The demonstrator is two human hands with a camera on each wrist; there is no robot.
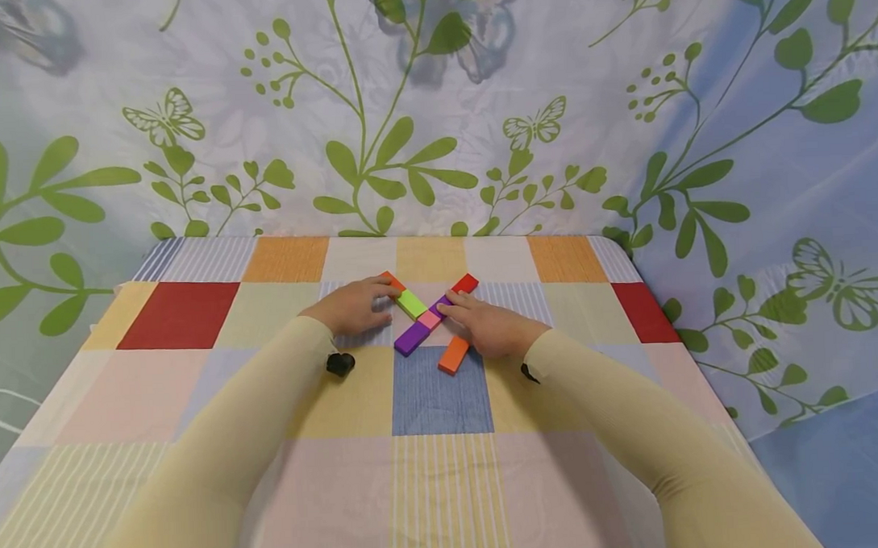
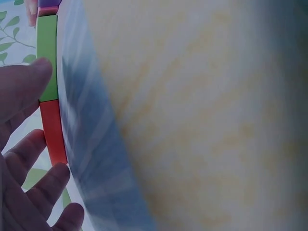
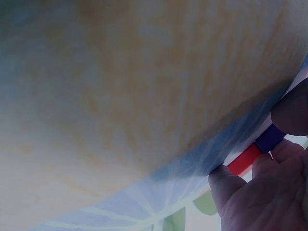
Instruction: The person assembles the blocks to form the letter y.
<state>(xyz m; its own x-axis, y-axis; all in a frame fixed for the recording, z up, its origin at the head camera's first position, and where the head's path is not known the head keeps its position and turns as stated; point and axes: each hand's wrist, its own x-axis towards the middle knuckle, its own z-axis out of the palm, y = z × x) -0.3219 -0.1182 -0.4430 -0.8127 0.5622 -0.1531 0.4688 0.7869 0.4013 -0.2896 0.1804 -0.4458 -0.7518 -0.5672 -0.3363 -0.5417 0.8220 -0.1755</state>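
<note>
Flat coloured blocks form an X on the cloth in the head view. One arm has an orange-red block (image 1: 390,280) and a lime green block (image 1: 412,304), meeting a pink block (image 1: 429,319). Along the other lie a purple block (image 1: 411,339), a second purple block (image 1: 436,308) and a red block (image 1: 467,283). My left hand (image 1: 356,306) touches the orange-red and green blocks (image 2: 47,57), fingers spread. Fingers of my right hand (image 1: 495,324) rest at the upper purple and red blocks (image 3: 244,160). Below that hand, apart, lies an orange block (image 1: 453,355), partly covered.
A patchwork cloth (image 1: 308,488) covers the table. Behind it hangs a pale curtain (image 1: 433,105) with green leaves and butterflies. A white cord (image 1: 0,402) loops by the left edge. Dark pieces (image 1: 340,364) sit at both wrists.
</note>
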